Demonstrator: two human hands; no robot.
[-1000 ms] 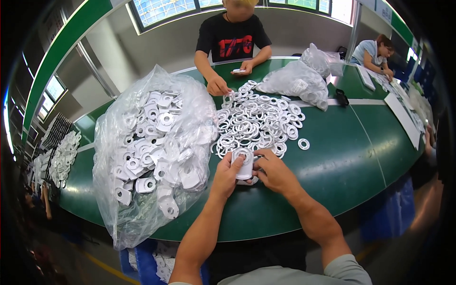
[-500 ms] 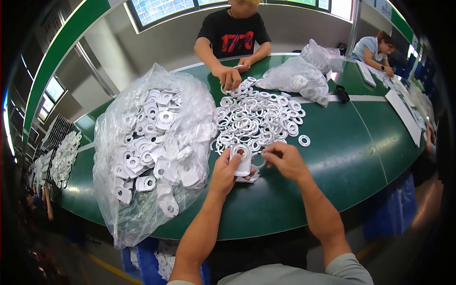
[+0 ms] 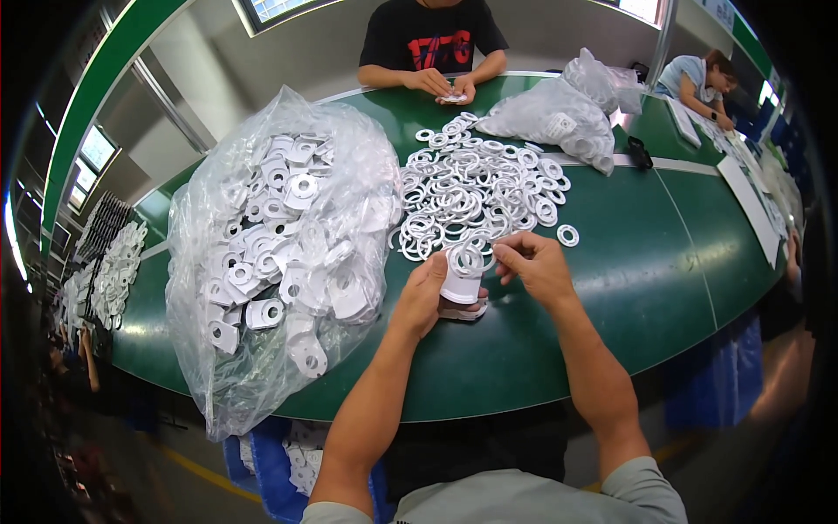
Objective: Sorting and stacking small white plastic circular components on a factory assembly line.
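Observation:
My left hand (image 3: 422,299) is closed around a white plastic plate (image 3: 460,289) with a round collar at its far end. Below it a second white piece shows in part, near the fingers. My right hand (image 3: 539,270) pinches a thin white ring (image 3: 487,256) at the right side of the plate's collar. The ring seems to overlap the collar; whether it is seated cannot be made out. Just beyond my hands lies a heap of white rings (image 3: 467,205). To the left, a clear plastic bag (image 3: 349,148) spreads open around many white plates (image 3: 262,262).
Across the green table (image 3: 628,288), a person (image 3: 428,52) holds a small white piece. Stuffed plastic bags (image 3: 559,127) and a small black object (image 3: 639,153) lie at the far right. One ring (image 3: 567,235) sits apart. A blue bin (image 3: 266,467) of white parts stands below the table's edge.
My right hand has brought the ring left onto the collar end of the plate, which is tilted differently. The person opposite has drawn back from the heap, both hands together.

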